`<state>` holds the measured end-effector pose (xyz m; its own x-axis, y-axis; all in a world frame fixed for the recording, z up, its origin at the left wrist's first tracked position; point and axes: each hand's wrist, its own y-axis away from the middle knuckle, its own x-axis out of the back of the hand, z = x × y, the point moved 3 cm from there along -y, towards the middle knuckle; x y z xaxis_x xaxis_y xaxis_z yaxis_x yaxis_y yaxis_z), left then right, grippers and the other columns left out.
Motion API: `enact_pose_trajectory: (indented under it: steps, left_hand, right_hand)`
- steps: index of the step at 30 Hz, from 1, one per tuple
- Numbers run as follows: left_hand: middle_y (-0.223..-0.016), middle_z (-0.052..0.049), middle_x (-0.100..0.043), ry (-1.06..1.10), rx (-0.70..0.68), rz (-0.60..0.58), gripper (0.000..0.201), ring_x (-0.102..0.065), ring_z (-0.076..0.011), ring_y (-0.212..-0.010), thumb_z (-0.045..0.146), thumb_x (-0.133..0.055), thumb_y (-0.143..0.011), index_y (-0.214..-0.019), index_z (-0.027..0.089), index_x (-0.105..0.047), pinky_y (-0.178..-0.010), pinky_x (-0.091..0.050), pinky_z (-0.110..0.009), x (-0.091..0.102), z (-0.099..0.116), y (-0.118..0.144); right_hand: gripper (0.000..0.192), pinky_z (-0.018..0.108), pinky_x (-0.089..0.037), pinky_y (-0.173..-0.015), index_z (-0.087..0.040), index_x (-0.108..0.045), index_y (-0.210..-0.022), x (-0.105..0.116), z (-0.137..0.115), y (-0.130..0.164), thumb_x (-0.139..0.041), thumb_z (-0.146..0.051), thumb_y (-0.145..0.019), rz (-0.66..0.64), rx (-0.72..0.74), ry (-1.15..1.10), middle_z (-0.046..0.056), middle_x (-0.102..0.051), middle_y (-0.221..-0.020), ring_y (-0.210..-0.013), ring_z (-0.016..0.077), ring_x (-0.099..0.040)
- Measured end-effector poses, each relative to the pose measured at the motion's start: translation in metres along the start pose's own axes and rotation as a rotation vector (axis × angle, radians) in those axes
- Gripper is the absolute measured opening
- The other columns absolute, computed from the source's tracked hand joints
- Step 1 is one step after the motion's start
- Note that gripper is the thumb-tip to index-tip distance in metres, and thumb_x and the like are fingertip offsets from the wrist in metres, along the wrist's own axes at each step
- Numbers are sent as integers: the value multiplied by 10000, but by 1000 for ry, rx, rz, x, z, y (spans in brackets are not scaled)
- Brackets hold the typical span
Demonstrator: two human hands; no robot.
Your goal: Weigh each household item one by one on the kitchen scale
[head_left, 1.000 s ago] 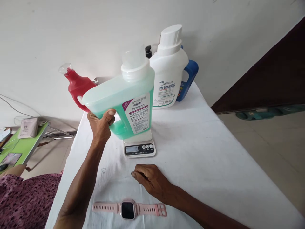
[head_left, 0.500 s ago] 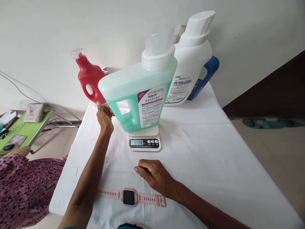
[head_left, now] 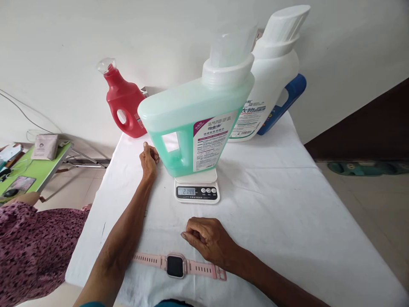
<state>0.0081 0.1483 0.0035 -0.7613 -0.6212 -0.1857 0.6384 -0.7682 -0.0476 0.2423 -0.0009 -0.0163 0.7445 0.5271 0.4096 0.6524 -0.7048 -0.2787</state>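
Note:
A jug of green liquid detergent [head_left: 166, 106] with a clear cap stands on a small white digital scale [head_left: 197, 198], whose display appears to read 2144. My left hand [head_left: 148, 161] is just left of the jug's lower edge, its fingers curled in and the thumb up, holding nothing visible. In front of the scale, my right hand [head_left: 207, 239] rests on the white cloth with loosely curled fingers and nothing visible in them. A pink-strapped smartwatch [head_left: 175, 265] lies nearest me, its buckle end close to my right wrist.
Behind my left hand stands a red bottle [head_left: 124, 100] with a clear cap. A white detergent bottle [head_left: 276, 70] and a blue bottle [head_left: 292, 96] are at the back right by the wall. To the left are a person's patterned garment [head_left: 41, 247] and a low green table [head_left: 44, 170].
My left hand has drawn slightly back from the red bottle, its fingers more curled. The scale's number has risen. My right hand stays put; the whole view has shifted slightly.

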Motion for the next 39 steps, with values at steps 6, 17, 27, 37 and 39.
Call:
enact_pose_trajectory:
  steps: [6,17,27,37,39]
  left_hand:
    - [-471,29,-363,-44,-8,2,573,-343,-87,-435,492,-482,-1040,-564,209,-335,-426,-285,-236,0,-2,0]
    - [-492,32,-347,-109,-26,-55,525,-326,-99,-463,454,-547,-983,-557,203,-370,-457,-278,-260,-3,-2,0]
    - [-485,34,-296,-120,-60,-135,546,-269,-99,-460,423,-540,-975,-531,214,-303,-463,-232,-272,-6,1,2]
    - [-470,31,-283,-167,-70,-140,581,-269,-102,-461,432,-557,-977,-496,208,-320,-467,-237,-271,-6,2,2]
    - [-472,32,-288,-180,-59,-129,585,-269,-103,-467,439,-576,-968,-495,205,-321,-466,-246,-267,-5,1,1]
  right_hand:
    - [262,233,-325,-553,-202,-486,-723,0,0,-1,-560,-218,-973,-7,-11,-3,-49,-519,-628,-548,88,-448]
    - [273,233,-329,-562,-202,-478,-723,1,2,-1,-563,-232,-981,-8,-30,-23,-44,-519,-636,-554,90,-446]
    - [272,239,-333,-564,-200,-485,-723,0,2,0,-558,-234,-982,-8,-37,-22,-42,-529,-638,-560,91,-455]
    - [276,242,-335,-558,-205,-487,-723,1,0,-2,-554,-245,-988,-18,-51,-22,-46,-522,-629,-548,92,-444]
    - [274,243,-335,-559,-205,-488,-724,1,0,-2,-550,-242,-988,-17,-51,-25,-44,-526,-632,-551,92,-448]
